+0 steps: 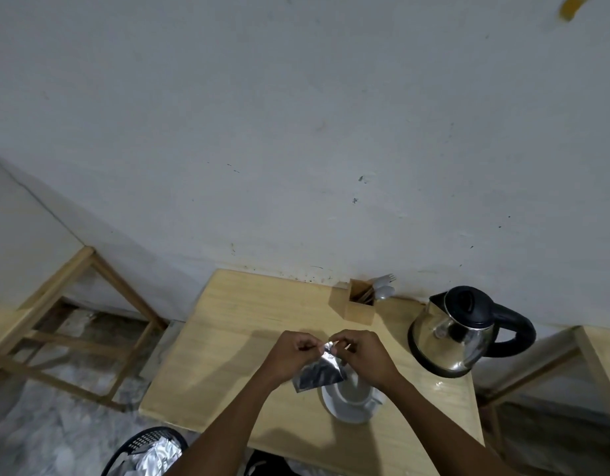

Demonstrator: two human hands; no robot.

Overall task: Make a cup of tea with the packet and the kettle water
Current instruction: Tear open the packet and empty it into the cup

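Note:
A silver foil tea packet (320, 372) hangs above the table, pinched at its top edge by both hands. My left hand (291, 353) grips the top left corner, and my right hand (363, 355) grips the top right corner, the fingertips close together. Directly below the packet, a white cup (353, 393) sits on a white saucer (341, 412), partly hidden by my right wrist. A steel electric kettle (451, 338) with a black lid and handle stands to the right on the wooden table (234, 338).
A wooden holder (358, 304) with spoons and a fork stands at the back against the wall. A black bin (149, 448) with foil scraps sits on the floor at the lower left. Wooden frames stand at both sides of the table.

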